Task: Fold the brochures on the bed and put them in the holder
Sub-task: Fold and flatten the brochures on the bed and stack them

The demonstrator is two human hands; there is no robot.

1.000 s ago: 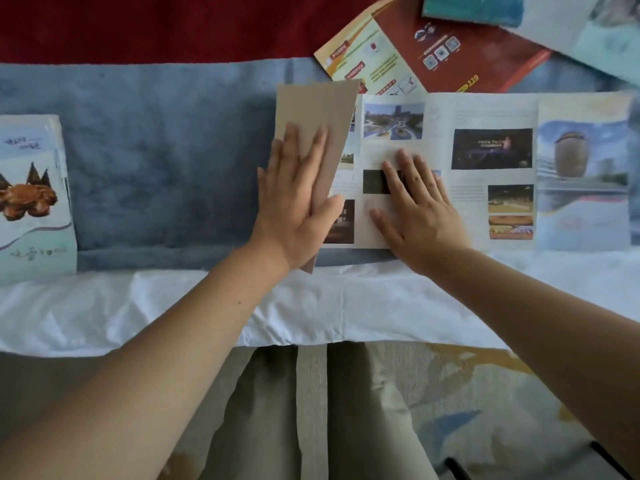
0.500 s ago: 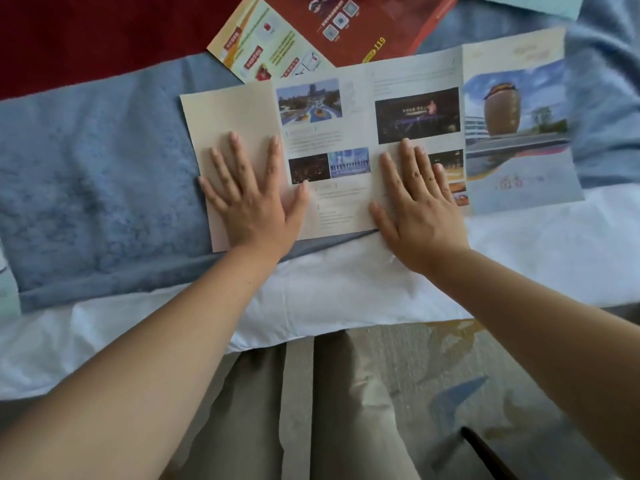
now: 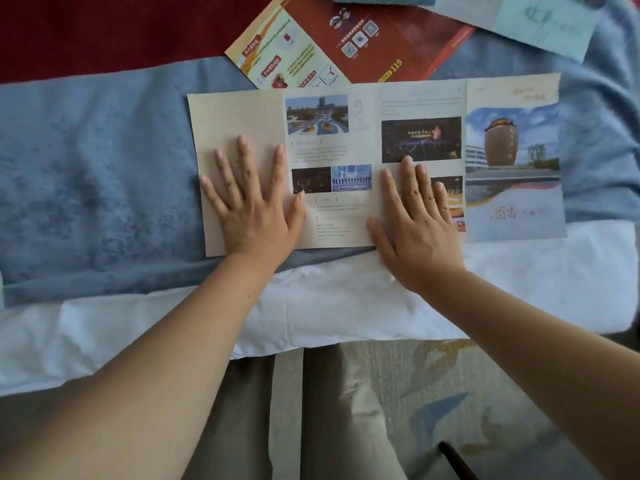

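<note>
Pressing down, both hands [image 3: 254, 216] [image 3: 417, 233] flatten the brochure [image 3: 420, 103].

You see soft, even daylight with faint shadows. Print looks slightly blurred, and the wide lens bends the edges.

Bed [image 3: 173, 334] — blue blanket [image 3: 86, 174], open brochure [image 3: 349, 220], red brochure [image 3: 391, 46]

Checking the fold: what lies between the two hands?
Head view: between the left hand and right hand lies only a printed panel of the brochure, with photos and text.
</note>
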